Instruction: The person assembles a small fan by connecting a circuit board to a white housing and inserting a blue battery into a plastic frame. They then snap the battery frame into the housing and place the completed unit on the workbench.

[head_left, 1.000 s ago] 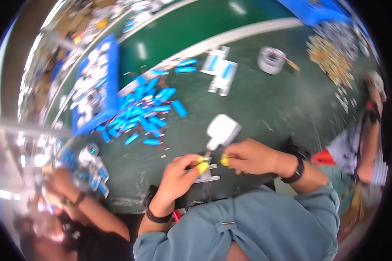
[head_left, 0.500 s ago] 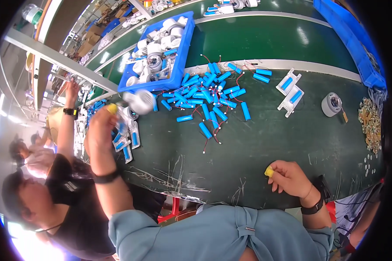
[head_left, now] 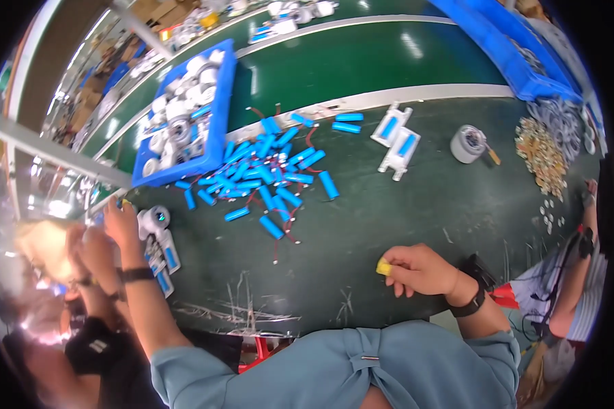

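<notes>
My left hand is raised at the table's left edge, beside white housings with a round, open face. Yellow shows at its fingertips, but its grip is partly hidden. Lower down lie white plates with blue cells. A co-worker's hand is close to it on the left, blurred. My right hand hovers over the front of the table, fingers curled in, with a small yellow piece at thumb and forefinger; whether it is held or worn I cannot tell. A heap of blue cylindrical cells with red wires lies mid-table.
A blue crate of white housings stands far left. Two white plates with blue cells, a white round housing and a pile of small brass-coloured parts lie to the right. A long blue bin is at the far right.
My left hand has moved left and down, close to the co-worker's hands. The blurred white part beside it no longer shows there. The whole view has shifted; my right hand keeps its curled pose.
</notes>
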{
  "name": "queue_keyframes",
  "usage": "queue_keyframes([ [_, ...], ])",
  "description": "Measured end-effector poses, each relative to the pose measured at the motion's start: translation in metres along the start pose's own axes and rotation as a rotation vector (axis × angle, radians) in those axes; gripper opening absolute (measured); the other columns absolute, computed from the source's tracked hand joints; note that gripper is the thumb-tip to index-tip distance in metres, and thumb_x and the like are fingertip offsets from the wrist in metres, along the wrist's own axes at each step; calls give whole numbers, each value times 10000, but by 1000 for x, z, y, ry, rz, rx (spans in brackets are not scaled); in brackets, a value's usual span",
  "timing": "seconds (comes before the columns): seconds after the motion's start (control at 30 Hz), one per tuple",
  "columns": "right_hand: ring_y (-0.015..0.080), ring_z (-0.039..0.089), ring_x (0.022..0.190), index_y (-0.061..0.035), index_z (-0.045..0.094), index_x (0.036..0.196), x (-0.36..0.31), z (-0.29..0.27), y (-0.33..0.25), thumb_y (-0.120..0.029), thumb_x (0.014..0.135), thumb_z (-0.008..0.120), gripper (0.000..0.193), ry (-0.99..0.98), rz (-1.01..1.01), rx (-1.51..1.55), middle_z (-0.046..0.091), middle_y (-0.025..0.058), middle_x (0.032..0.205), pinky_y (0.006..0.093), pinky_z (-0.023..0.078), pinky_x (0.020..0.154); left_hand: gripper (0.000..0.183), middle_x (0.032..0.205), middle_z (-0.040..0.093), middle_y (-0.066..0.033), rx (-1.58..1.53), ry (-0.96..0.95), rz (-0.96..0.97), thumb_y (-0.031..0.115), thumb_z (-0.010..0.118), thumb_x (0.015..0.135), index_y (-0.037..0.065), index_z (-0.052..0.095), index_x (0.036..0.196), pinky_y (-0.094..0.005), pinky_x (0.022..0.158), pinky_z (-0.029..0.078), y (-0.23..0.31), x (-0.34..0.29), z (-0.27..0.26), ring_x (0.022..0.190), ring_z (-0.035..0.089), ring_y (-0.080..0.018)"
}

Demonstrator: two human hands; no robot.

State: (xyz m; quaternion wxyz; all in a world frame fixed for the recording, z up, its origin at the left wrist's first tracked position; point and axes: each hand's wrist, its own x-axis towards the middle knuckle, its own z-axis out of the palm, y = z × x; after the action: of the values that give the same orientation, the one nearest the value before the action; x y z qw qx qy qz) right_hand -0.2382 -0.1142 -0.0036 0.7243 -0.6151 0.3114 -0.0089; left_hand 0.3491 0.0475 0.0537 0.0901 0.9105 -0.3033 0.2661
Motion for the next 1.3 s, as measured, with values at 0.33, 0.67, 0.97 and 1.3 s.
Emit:
queue_keyframes([
  [0.33, 110, 645, 629, -11, 599, 1058, -7, -8, 0, -106, 935, 513, 178, -14, -45, 6, 661, 61, 819, 237, 519, 552, 356, 1140, 607, -166, -949, -349, 1030, 75, 669, 745, 41, 615, 1095, -433, 898, 445, 360, -139, -54, 1058, 579, -342],
  [0.67, 248, 608, 736, -68, 488, 1245, -45, -148, 7, -85, 818, 650, 457, 1316, -205, -850, 545, 124, 1057, 383, 501, 687, 498, 1340, 440, -207, -784, -623, 1111, 97, 675, 766, 13, 534, 1236, -436, 944, 441, 353, -212, -81, 1153, 517, -358],
  [0.97, 340, 647, 788, 16, 617, 1018, -32, -193, 21, -55, 845, 584, 190, 1255, -246, -1018, 655, 196, 892, 394, 517, 719, 516, 1241, 551, -178, -1015, -820, 809, -123, 593, 739, 29, 526, 1228, -350, 822, 540, 258, -216, -122, 1039, 616, -296],
  [1.3, 78, 600, 599, 12, 588, 1100, -42, -58, -4, -91, 970, 471, 203, 573, -22, -138, 633, 44, 763, 213, 484, 526, 409, 1159, 583, -101, -1002, -624, 1201, -48, 648, 665, 47, 620, 1062, -399, 874, 448, 297, -207, -109, 976, 583, -309],
])
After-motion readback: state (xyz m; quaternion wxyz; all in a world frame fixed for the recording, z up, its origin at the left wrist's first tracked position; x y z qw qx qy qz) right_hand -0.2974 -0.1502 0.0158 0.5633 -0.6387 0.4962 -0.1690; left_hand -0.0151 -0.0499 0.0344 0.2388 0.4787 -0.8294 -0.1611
